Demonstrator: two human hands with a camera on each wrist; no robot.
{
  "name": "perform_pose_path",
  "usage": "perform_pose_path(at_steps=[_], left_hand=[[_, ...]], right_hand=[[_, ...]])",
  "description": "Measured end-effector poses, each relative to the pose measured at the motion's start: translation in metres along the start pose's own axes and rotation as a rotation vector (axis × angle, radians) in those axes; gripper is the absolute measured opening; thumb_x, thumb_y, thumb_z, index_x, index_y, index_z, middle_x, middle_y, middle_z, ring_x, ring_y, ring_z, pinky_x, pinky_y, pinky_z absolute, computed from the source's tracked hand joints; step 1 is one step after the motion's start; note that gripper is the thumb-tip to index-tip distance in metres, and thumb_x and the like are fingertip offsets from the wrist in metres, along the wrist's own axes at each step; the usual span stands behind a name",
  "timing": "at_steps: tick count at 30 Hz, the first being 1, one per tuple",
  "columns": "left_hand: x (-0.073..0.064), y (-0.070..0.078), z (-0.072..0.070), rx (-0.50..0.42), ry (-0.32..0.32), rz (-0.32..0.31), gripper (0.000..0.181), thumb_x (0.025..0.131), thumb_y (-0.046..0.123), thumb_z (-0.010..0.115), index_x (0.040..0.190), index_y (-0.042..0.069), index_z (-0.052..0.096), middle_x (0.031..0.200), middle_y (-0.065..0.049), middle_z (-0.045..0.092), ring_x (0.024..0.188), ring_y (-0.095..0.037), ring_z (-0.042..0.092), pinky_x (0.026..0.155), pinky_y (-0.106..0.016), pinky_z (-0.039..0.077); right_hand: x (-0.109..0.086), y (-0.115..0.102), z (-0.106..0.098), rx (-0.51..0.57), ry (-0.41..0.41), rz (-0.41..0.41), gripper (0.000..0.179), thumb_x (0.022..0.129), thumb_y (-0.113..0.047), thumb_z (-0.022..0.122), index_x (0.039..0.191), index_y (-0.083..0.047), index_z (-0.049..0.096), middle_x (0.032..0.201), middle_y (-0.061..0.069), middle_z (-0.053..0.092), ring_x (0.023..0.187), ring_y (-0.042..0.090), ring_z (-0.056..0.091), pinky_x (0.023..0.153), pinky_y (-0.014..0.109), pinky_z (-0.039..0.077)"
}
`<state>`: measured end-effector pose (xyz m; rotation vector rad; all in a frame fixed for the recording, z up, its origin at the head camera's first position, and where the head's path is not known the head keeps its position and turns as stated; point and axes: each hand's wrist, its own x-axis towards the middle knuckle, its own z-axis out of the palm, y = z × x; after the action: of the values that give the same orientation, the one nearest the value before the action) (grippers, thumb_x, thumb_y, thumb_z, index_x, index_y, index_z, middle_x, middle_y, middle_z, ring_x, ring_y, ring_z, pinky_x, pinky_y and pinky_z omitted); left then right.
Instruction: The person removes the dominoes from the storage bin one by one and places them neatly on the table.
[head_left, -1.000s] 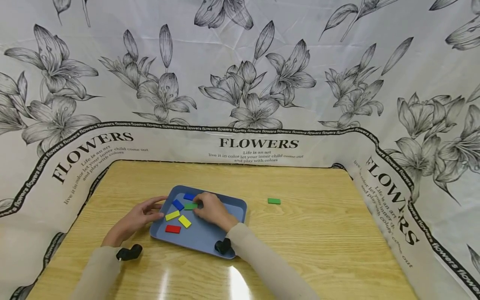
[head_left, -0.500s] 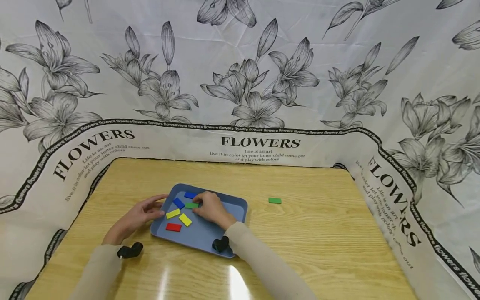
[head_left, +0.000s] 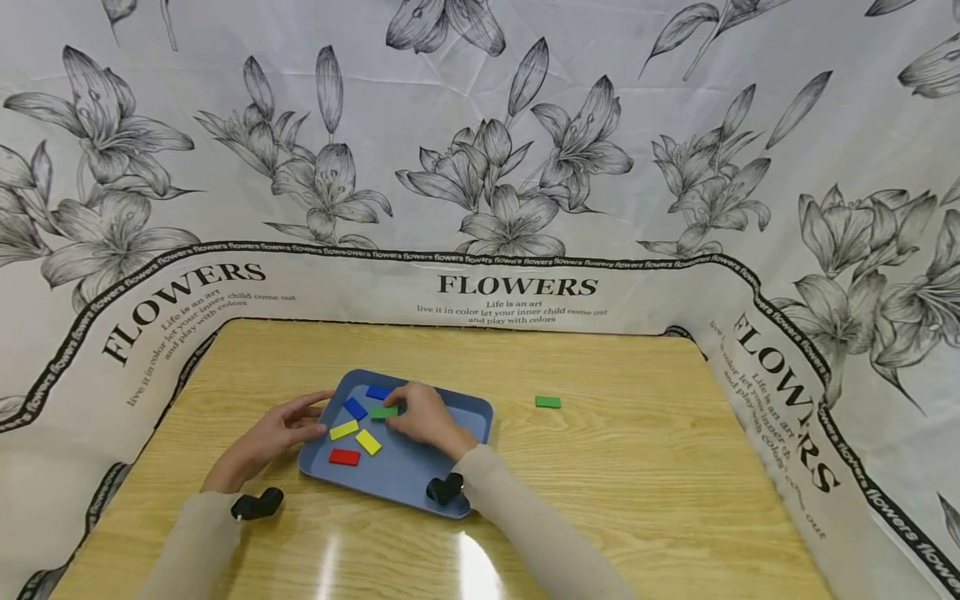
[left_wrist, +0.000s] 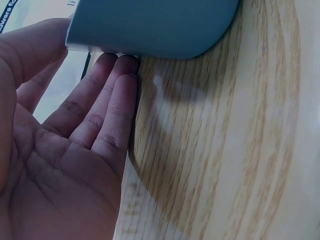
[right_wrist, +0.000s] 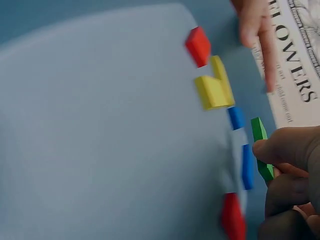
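Observation:
A blue-grey tray [head_left: 420,467] lies on the table and holds small rectangular blocks. My right hand [head_left: 426,417] is over it, thumb and fingers pinching a green block [right_wrist: 261,131]. Blue blocks [head_left: 355,408] lie close by, with yellow blocks [head_left: 368,442] and a red block [head_left: 344,457] nearer me. In the right wrist view, another red block [right_wrist: 233,217] sits near the pinching hand; that hand hides it in the head view. At the tray's left edge, my left hand [head_left: 272,435] touches the outer wall with fairly straight fingers [left_wrist: 117,110].
A second green block [head_left: 548,402] lies on the wooden table [head_left: 637,483], right of the tray. White flower-printed cloth [head_left: 517,308] surrounds the table at the back and sides. Black wrist devices [head_left: 258,504] sit on both sleeves.
Both hands, the tray and the pinched green block stay almost where they were. The head view shifts slightly.

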<state>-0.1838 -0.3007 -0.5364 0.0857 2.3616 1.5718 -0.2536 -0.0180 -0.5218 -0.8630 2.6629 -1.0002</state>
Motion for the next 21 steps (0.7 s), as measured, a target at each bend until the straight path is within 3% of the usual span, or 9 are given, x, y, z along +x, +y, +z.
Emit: perform_pose_path(at_steps=[3, 12, 16, 21], left_hand=[[-0.001, 0.000, 0.000, 0.001, 0.004, -0.002, 0.066, 0.101, 0.031, 0.068, 0.160, 0.023, 0.040, 0.158, -0.025, 0.042, 0.141, -0.043, 0.045, 0.108, -0.051, 0.048], [-0.002, -0.001, 0.002, -0.007, 0.004, 0.000, 0.066, 0.101, 0.031, 0.068, 0.160, 0.021, 0.040, 0.156, -0.025, 0.044, 0.139, -0.041, 0.048, 0.108, -0.050, 0.048], [-0.002, -0.002, 0.002, -0.014, -0.003, 0.006, 0.066, 0.101, 0.031, 0.068, 0.160, 0.020, 0.041, 0.156, -0.026, 0.044, 0.139, -0.042, 0.048, 0.108, -0.048, 0.048], [-0.001, -0.003, 0.001, -0.007, -0.001, 0.025, 0.065, 0.101, 0.032, 0.067, 0.160, 0.020, 0.041, 0.155, -0.026, 0.046, 0.138, -0.041, 0.050, 0.106, -0.045, 0.049]], right_hand=[[-0.002, -0.005, -0.010, 0.029, -0.007, 0.003, 0.022, 0.091, -0.015, 0.077, 0.113, -0.011, 0.079, 0.114, 0.005, 0.071, 0.092, 0.011, 0.060, 0.076, 0.023, 0.050], [-0.013, -0.016, -0.047, 0.080, 0.010, -0.007, 0.022, 0.091, -0.014, 0.075, 0.113, -0.011, 0.078, 0.122, 0.007, 0.070, 0.117, 0.027, 0.065, 0.096, 0.038, 0.054], [-0.021, -0.017, -0.061, 0.083, 0.015, -0.024, 0.022, 0.092, -0.012, 0.073, 0.113, -0.010, 0.078, 0.122, 0.008, 0.070, 0.117, 0.028, 0.064, 0.095, 0.039, 0.053], [-0.033, -0.010, -0.078, 0.077, 0.017, -0.038, 0.023, 0.093, -0.010, 0.072, 0.115, -0.009, 0.077, 0.122, 0.010, 0.068, 0.103, 0.023, 0.064, 0.082, 0.032, 0.053]])
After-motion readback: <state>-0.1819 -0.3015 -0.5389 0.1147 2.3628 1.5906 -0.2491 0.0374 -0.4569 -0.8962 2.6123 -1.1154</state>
